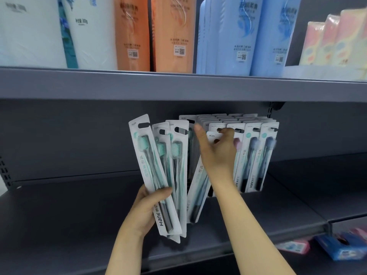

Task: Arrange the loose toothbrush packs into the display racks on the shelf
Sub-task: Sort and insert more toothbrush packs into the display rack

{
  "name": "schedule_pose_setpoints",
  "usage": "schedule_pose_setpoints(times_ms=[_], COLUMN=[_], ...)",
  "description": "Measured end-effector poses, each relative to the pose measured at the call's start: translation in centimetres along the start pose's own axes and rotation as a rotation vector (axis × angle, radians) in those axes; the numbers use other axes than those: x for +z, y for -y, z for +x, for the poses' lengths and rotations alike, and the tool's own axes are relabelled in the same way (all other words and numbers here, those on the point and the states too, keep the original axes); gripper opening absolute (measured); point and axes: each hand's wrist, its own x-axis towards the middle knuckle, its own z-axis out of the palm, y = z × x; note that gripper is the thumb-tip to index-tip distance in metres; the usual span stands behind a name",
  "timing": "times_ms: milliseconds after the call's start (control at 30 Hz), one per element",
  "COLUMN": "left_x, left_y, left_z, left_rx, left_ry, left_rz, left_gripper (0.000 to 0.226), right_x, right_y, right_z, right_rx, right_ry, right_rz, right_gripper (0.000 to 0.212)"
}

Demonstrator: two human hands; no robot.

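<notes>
Fingers of my right hand (217, 149) pinch one toothbrush pack (200, 187) by its card top, long axis hanging down-left, just before the racked packs (256, 155) | left hand (147, 209) grips a fan of loose packs (158, 175) — upright, lower left | glossy blister plastic, stiff card — slot holes up top.

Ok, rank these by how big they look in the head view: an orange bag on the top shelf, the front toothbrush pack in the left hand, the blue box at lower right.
1. Orange bag, though cropped at the top.
2. Front toothbrush pack, probably enlarged by nearness to the camera.
3. Blue box, partly cut off.
</notes>
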Motion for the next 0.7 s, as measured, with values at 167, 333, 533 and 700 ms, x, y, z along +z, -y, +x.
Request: schedule_pose_setpoints(times_ms=[167, 333, 533, 700], left_x=[0.6, 0.9, 0.7, 0.6], left_y=[-0.7, -1.0, -0.4, -0.1], left_z=[-0.2, -0.1, 0.4, 1.0], left_rx=[0.033, 0.061, 0.074, 0.092], left_ry=[0.115, 0.110, -0.074, -0.182], left_rz=[0.079, 0.042, 0.028, 0.083], left_gripper=[0.047, 0.042, 0.038, 0.022], right_x=[1.3, 1.8, 2.9, 1.5], right_y=[0.4, 1.0, 1.6, 1.6], right_z=[0.7, 1.2, 2.2, 2.3], right_rx=[0.061, 0.119, 0.369, -0.058], right_ry=[0.153, 0.320, 0.544, 0.277], right_rz=[0.017, -0.026, 0.206, -0.030], right_gripper=[0.052, 0.043, 0.065, 0.026])
